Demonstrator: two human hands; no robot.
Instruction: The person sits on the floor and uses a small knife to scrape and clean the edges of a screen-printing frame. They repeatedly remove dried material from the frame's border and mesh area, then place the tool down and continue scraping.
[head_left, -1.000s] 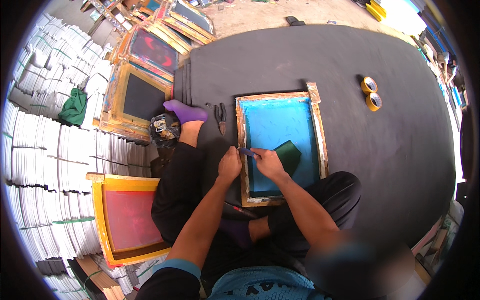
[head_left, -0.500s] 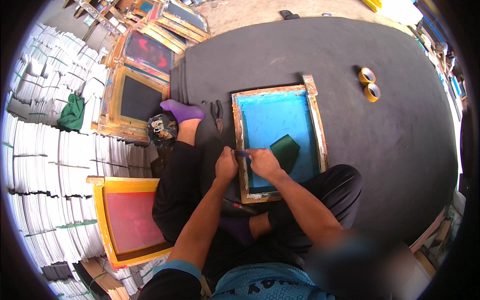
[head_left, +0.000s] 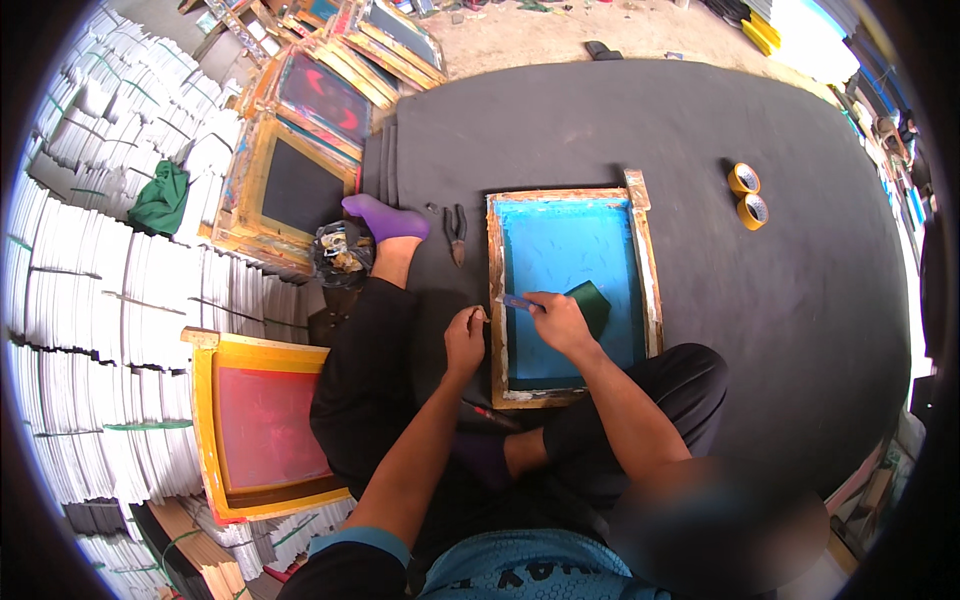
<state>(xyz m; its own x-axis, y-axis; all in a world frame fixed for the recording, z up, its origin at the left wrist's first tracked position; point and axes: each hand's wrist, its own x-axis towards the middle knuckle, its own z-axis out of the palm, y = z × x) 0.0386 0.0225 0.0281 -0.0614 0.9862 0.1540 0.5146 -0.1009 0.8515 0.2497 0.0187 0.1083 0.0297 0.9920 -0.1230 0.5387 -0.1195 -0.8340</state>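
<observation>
Blue tool held at the frame's left side

The right hand [head_left: 562, 325] has its fingers closed around the blue tool [head_left: 519, 303], whose tip points left at the left rail of the frame [head_left: 496, 250]; whether they touch, I cannot tell. The left hand [head_left: 464, 343] is just outside that rail, fingers curled nearly together; whether they pinch anything, I cannot tell. The frame lies on the dark mat [head_left: 800, 320], its blue screen [head_left: 560, 240] partly under a green piece [head_left: 593, 310]. Pliers [head_left: 457, 237] lie to its left, near 1 purple sock [head_left: 385, 217]; 2 tape rolls [head_left: 743, 178] stand well apart, to its right.
</observation>
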